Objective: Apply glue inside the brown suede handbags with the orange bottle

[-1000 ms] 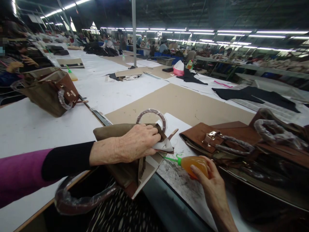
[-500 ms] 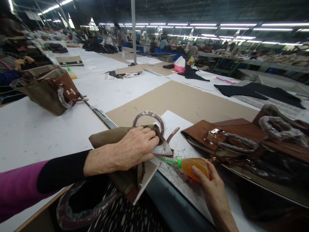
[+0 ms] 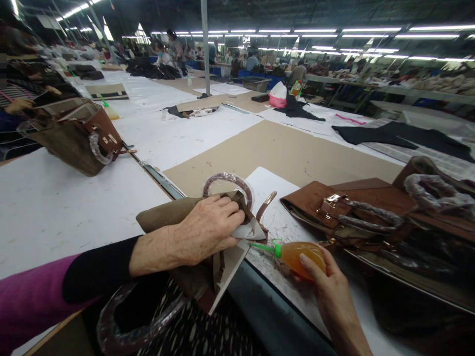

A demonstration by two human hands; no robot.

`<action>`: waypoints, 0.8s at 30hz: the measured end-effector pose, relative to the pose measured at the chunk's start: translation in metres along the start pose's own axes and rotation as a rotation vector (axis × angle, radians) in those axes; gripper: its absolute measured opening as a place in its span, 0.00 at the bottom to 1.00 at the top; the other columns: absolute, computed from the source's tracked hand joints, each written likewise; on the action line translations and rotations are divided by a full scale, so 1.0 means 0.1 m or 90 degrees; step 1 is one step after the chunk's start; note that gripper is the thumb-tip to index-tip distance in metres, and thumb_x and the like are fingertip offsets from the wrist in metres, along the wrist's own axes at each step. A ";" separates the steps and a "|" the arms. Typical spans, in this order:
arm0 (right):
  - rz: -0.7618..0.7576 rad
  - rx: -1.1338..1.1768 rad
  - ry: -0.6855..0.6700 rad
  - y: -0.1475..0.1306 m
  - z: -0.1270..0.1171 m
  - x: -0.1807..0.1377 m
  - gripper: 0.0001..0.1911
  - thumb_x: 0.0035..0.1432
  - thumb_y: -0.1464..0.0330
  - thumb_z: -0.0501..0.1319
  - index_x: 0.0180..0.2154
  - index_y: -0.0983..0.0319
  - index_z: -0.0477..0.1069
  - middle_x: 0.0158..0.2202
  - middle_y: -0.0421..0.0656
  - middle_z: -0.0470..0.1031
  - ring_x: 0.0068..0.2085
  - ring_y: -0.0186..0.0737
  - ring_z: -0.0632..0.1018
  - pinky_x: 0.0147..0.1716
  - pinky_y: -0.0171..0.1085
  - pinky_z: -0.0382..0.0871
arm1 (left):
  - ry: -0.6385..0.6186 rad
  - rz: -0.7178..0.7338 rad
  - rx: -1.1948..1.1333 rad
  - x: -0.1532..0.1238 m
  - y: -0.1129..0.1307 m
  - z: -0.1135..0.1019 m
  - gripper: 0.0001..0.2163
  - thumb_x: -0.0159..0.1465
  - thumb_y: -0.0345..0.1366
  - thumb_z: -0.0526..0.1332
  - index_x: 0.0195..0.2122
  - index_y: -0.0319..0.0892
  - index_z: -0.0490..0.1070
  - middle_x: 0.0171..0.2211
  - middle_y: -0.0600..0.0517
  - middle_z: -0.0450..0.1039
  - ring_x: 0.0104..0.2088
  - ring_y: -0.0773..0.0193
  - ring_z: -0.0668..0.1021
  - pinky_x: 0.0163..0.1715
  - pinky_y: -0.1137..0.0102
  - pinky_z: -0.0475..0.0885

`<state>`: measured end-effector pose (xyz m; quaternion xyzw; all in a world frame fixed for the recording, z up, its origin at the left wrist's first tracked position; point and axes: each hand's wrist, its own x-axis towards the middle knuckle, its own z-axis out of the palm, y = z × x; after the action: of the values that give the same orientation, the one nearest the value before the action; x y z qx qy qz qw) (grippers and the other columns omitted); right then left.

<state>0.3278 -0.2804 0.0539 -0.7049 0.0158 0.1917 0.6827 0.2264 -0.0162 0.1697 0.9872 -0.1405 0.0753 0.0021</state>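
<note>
Our left hand [image 3: 210, 225] clamps the bag [image 3: 161, 216] beneath it and our right hand [image 3: 336, 289] wraps around the bottle of amber liquid [image 3: 302, 258], its green spout [image 3: 264, 246] just beside our left hand, so squeezing too hard could drip onto and stain the bag.

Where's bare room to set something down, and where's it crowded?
Mostly bare: the tan sheet beyond the olive bag and the brown handbags, and the white tabletop between the standing handbag and the purple sleeve. Crowded: the right side, with those handbags; between left hand and right hand, with the amber squeeze bottle.
</note>
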 end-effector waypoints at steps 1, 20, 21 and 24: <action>0.000 -0.003 0.000 0.00 0.00 -0.01 0.34 0.42 0.56 0.74 0.49 0.61 0.67 0.39 0.45 0.75 0.34 0.52 0.77 0.23 0.37 0.74 | -0.001 -0.001 0.001 0.00 0.00 0.00 0.07 0.60 0.37 0.60 0.36 0.39 0.67 0.36 0.49 0.71 0.38 0.58 0.72 0.39 0.65 0.66; 0.051 0.050 -0.029 0.04 0.00 -0.09 0.33 0.41 0.57 0.75 0.47 0.61 0.68 0.42 0.44 0.74 0.35 0.49 0.76 0.21 0.34 0.73 | -0.017 -0.007 -0.023 0.00 0.00 -0.01 0.11 0.59 0.40 0.61 0.39 0.38 0.69 0.38 0.48 0.71 0.40 0.56 0.71 0.42 0.62 0.66; 0.052 0.052 -0.029 0.04 0.00 -0.10 0.33 0.41 0.57 0.75 0.47 0.62 0.68 0.42 0.45 0.74 0.35 0.49 0.75 0.20 0.34 0.72 | -0.022 -0.010 -0.026 0.00 0.00 -0.02 0.12 0.59 0.40 0.61 0.40 0.38 0.69 0.38 0.47 0.71 0.40 0.56 0.71 0.42 0.62 0.66; 0.056 0.056 -0.026 0.02 0.00 -0.12 0.33 0.42 0.57 0.75 0.47 0.63 0.68 0.42 0.45 0.73 0.34 0.48 0.75 0.20 0.33 0.72 | -0.029 -0.013 -0.030 0.01 0.01 -0.04 0.12 0.59 0.39 0.62 0.40 0.37 0.69 0.39 0.47 0.72 0.41 0.55 0.71 0.42 0.62 0.67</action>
<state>0.3161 -0.2831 0.0556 -0.6689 0.0415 0.2349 0.7040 0.2269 -0.0171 0.1734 0.9897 -0.1323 0.0494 0.0231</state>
